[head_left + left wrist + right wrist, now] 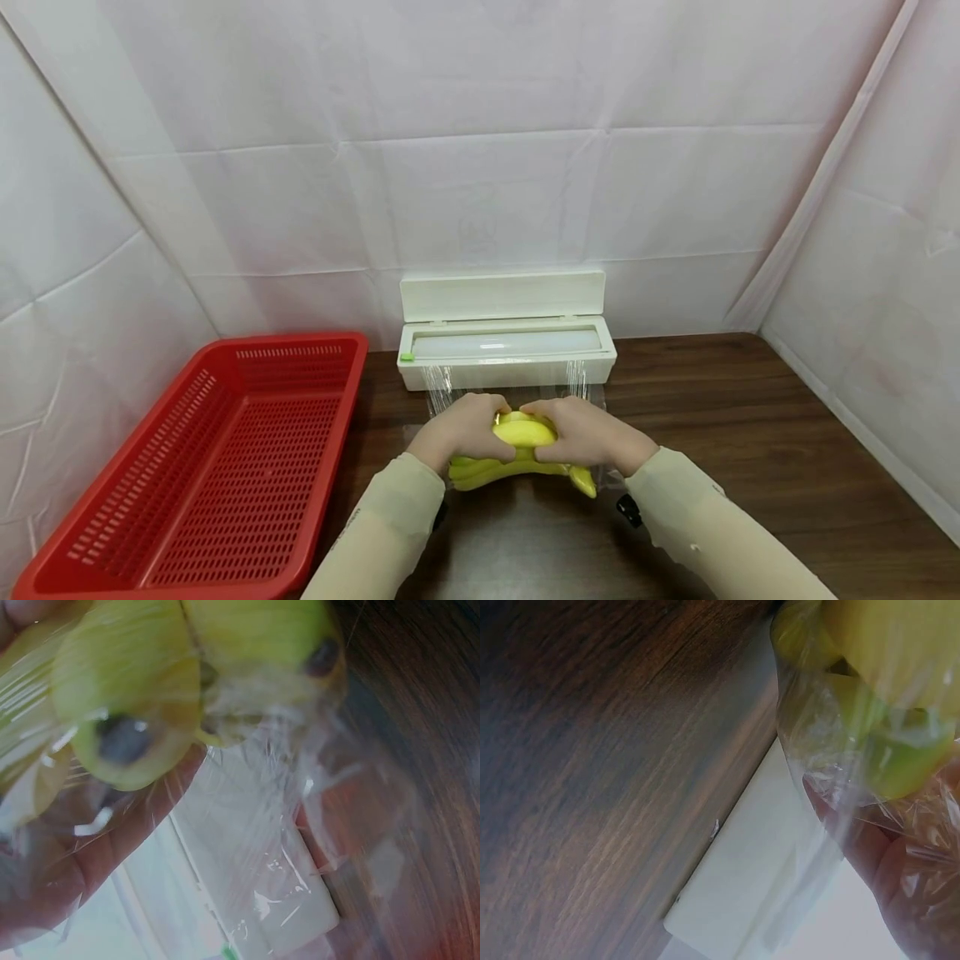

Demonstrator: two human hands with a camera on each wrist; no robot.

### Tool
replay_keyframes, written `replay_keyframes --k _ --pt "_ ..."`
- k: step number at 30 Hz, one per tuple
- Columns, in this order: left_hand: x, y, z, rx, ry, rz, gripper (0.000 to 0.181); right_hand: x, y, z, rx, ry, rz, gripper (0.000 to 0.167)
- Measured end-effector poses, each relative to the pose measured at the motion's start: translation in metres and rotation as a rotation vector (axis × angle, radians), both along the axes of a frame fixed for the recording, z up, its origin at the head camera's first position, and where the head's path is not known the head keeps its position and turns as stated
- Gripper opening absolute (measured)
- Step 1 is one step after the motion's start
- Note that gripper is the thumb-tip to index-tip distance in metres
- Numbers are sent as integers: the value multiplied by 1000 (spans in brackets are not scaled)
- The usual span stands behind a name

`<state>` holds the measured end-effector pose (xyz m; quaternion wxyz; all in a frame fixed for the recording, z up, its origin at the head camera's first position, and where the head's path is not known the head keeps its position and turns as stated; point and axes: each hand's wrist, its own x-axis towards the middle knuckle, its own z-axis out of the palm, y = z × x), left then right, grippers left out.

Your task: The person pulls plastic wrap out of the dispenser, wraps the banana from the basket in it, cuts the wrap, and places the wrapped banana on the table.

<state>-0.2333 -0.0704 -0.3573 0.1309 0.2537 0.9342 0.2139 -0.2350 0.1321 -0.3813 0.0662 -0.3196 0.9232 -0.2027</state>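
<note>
A bunch of yellow bananas (522,432) is gripped from both sides on the near side of a white cling film dispenser (510,374). My left hand (467,427) curls round its left end, and my right hand (583,431) round its right. Clear cling film (438,379) runs from the dispenser towards the bananas. In the left wrist view, film lies over the dark-tipped ends of the bananas (135,697). Crumpled film (922,862) also covers the bananas (900,667) and fingers in the right wrist view. The far fingertips are partly hidden in the head view.
A red plastic basket (347,417) stands on the left of the dark wooden table (720,417). The dispenser's lid (502,297) is raised at the back, with a film roll (506,343) inside. White cloth walls (480,200) enclose the back and sides.
</note>
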Motion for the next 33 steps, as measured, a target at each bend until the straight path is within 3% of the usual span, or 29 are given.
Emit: replay_keyframes --k 12,33 --pt "-3 -2 -1 21 -94 25 62 -1 0 0 -9 -46 17 55" --pt "0 -4 2 40 -169 30 55 -2 -1 2 2 -87 45 53"
